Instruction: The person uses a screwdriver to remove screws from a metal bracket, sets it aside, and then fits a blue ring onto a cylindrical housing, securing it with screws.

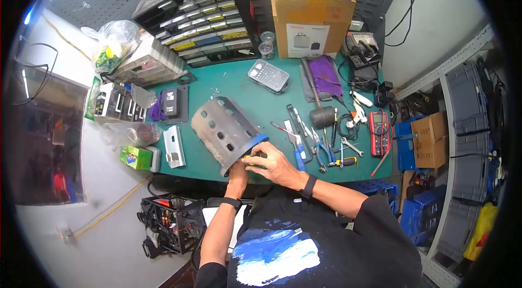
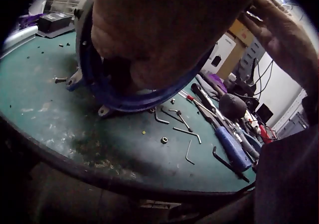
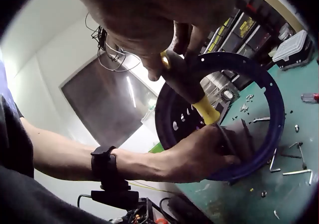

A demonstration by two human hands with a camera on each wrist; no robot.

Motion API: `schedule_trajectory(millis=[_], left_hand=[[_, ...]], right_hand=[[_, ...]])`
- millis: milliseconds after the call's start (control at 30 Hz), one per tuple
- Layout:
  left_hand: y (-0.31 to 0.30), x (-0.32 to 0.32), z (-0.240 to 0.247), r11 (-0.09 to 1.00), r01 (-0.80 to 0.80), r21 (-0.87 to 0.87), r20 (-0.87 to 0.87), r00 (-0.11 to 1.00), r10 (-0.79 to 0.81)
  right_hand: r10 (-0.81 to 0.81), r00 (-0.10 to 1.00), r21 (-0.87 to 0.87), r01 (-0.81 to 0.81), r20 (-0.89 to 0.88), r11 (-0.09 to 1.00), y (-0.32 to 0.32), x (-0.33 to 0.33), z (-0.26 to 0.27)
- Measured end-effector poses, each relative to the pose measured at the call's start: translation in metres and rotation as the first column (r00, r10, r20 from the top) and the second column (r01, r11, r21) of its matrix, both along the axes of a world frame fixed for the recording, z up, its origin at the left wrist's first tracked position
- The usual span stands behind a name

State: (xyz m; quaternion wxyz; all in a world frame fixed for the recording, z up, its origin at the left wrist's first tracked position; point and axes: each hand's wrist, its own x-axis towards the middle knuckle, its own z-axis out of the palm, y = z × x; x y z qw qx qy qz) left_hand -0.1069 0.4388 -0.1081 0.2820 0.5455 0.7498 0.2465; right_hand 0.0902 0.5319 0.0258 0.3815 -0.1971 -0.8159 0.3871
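Note:
A grey cylinder (image 1: pixel 235 119) with round holes and a blue rim lies tilted at the bench's front edge. My left hand (image 1: pixel 237 173) reaches inside its open end; in the right wrist view, the left hand (image 3: pixel 187 157) has its fingers beside a screwdriver shaft and a dark flat piece. Whether they pinch either is unclear. My right hand (image 1: pixel 278 167) grips the handle of a yellow-and-black screwdriver (image 3: pixel 207 110), whose shaft points into the ring (image 3: pixel 275 84). The left wrist view shows lugs under the blue ring (image 2: pixel 134 104); the shaft's tip is hidden.
Hex keys (image 2: pixel 188 131), a nut (image 2: pixel 164 140) and a screw (image 2: pixel 61 79) lie near the ring. Right of the cylinder are pliers (image 1: pixel 322 152), a mallet (image 1: pixel 323 117) and a red multimeter (image 1: pixel 379 133). A clear parts box (image 1: pixel 268 76) and drawers (image 1: pixel 206 24) stand behind.

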Motion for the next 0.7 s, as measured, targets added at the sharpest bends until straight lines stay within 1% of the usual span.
schedule_trajectory(millis=[67,100,133,167,200,233,267,300,333,367,400,467,500,533,567,600,633,667,700], left_hand=[[0.0,0.0,-0.004,0.998,-0.029,-0.049,-0.057,0.998,0.026],[-0.003,-0.004,-0.013,0.998,-0.038,-0.052,-0.079,0.996,0.034],[-0.005,-0.007,-0.011,0.998,-0.019,-0.052,-0.073,0.997,0.015],[-0.005,-0.01,-0.01,0.998,-0.031,-0.055,-0.102,0.994,0.025],[0.003,-0.005,-0.009,0.998,-0.019,-0.054,-0.12,0.993,0.012],[0.004,-0.005,-0.004,0.998,0.006,-0.062,-0.141,0.99,-0.015],[0.008,-0.004,-0.001,0.998,0.047,0.037,0.027,0.998,-0.048],[0.01,0.0,0.011,0.999,-0.011,-0.045,0.066,0.998,0.014],[0.01,0.005,0.023,0.989,-0.066,-0.13,0.098,0.992,0.079],[0.013,0.013,0.031,0.996,-0.035,0.082,0.099,0.995,0.027],[0.013,0.013,0.03,0.996,-0.023,0.084,0.104,0.994,0.014],[0.01,0.01,0.029,0.998,-0.046,0.034,0.056,0.997,0.044],[0.009,0.013,0.037,0.999,-0.038,0.019,-0.011,0.999,0.039],[0.008,0.013,0.033,0.999,-0.031,0.022,-0.011,0.999,0.031],[0.005,0.01,0.026,0.999,0.014,0.049,-0.11,0.994,-0.009],[0.006,0.012,0.033,0.996,0.06,0.071,-0.21,0.977,-0.044],[0.008,0.019,0.046,0.991,-0.005,0.132,0.043,0.999,-0.001],[0.009,0.018,0.047,0.991,-0.003,0.133,0.04,0.999,-0.002],[0.008,0.017,0.048,0.995,0.017,0.095,0.125,0.992,-0.029]], right_hand=[[-0.028,1.0,-0.013,0.028,0.012,1.0,0.0,-0.002,0.0],[-0.03,0.999,-0.02,0.029,-0.024,0.999,0.0,-0.005,0.001],[-0.034,0.998,-0.026,0.033,-0.06,0.999,0.0,-0.006,0.002],[-0.001,0.997,-0.026,-0.001,-0.079,1.0,0.001,-0.007,-0.001],[0.001,0.993,0.002,0.0,-0.114,1.0,0.0,-0.007,-0.004],[-0.011,0.997,-0.004,0.01,-0.082,1.0,-0.001,-0.006,-0.001],[-0.021,0.998,-0.008,0.02,-0.051,1.0,-0.001,-0.003,0.0],[-0.038,0.998,-0.004,0.038,-0.044,0.999,-0.001,-0.001,-0.001],[-0.017,1.0,-0.02,0.017,-0.013,1.0,-0.001,0.001,-0.005],[0.007,1.0,-0.038,-0.006,0.016,0.999,-0.001,0.001,-0.008],[-0.006,1.0,-0.036,0.006,0.021,0.999,-0.001,0.0,-0.01],[0.025,0.996,-0.086,-0.033,-0.087,0.996,0.0,-0.004,-0.014],[0.038,0.992,-0.069,-0.046,-0.12,0.997,0.001,-0.005,-0.012],[0.03,0.992,-0.066,-0.039,-0.12,0.997,0.001,-0.005,-0.01],[0.032,0.991,-0.012,-0.033,-0.127,0.999,0.001,-0.006,-0.009],[0.035,0.99,0.041,-0.03,-0.135,0.999,0.0,-0.006,-0.006],[0.032,0.992,0.014,-0.03,-0.119,0.999,-0.001,-0.003,0.001],[0.031,0.992,0.016,-0.029,-0.122,0.999,-0.002,-0.001,0.001],[0.05,0.997,-0.045,-0.052,-0.058,0.998,-0.003,0.001,0.0]])
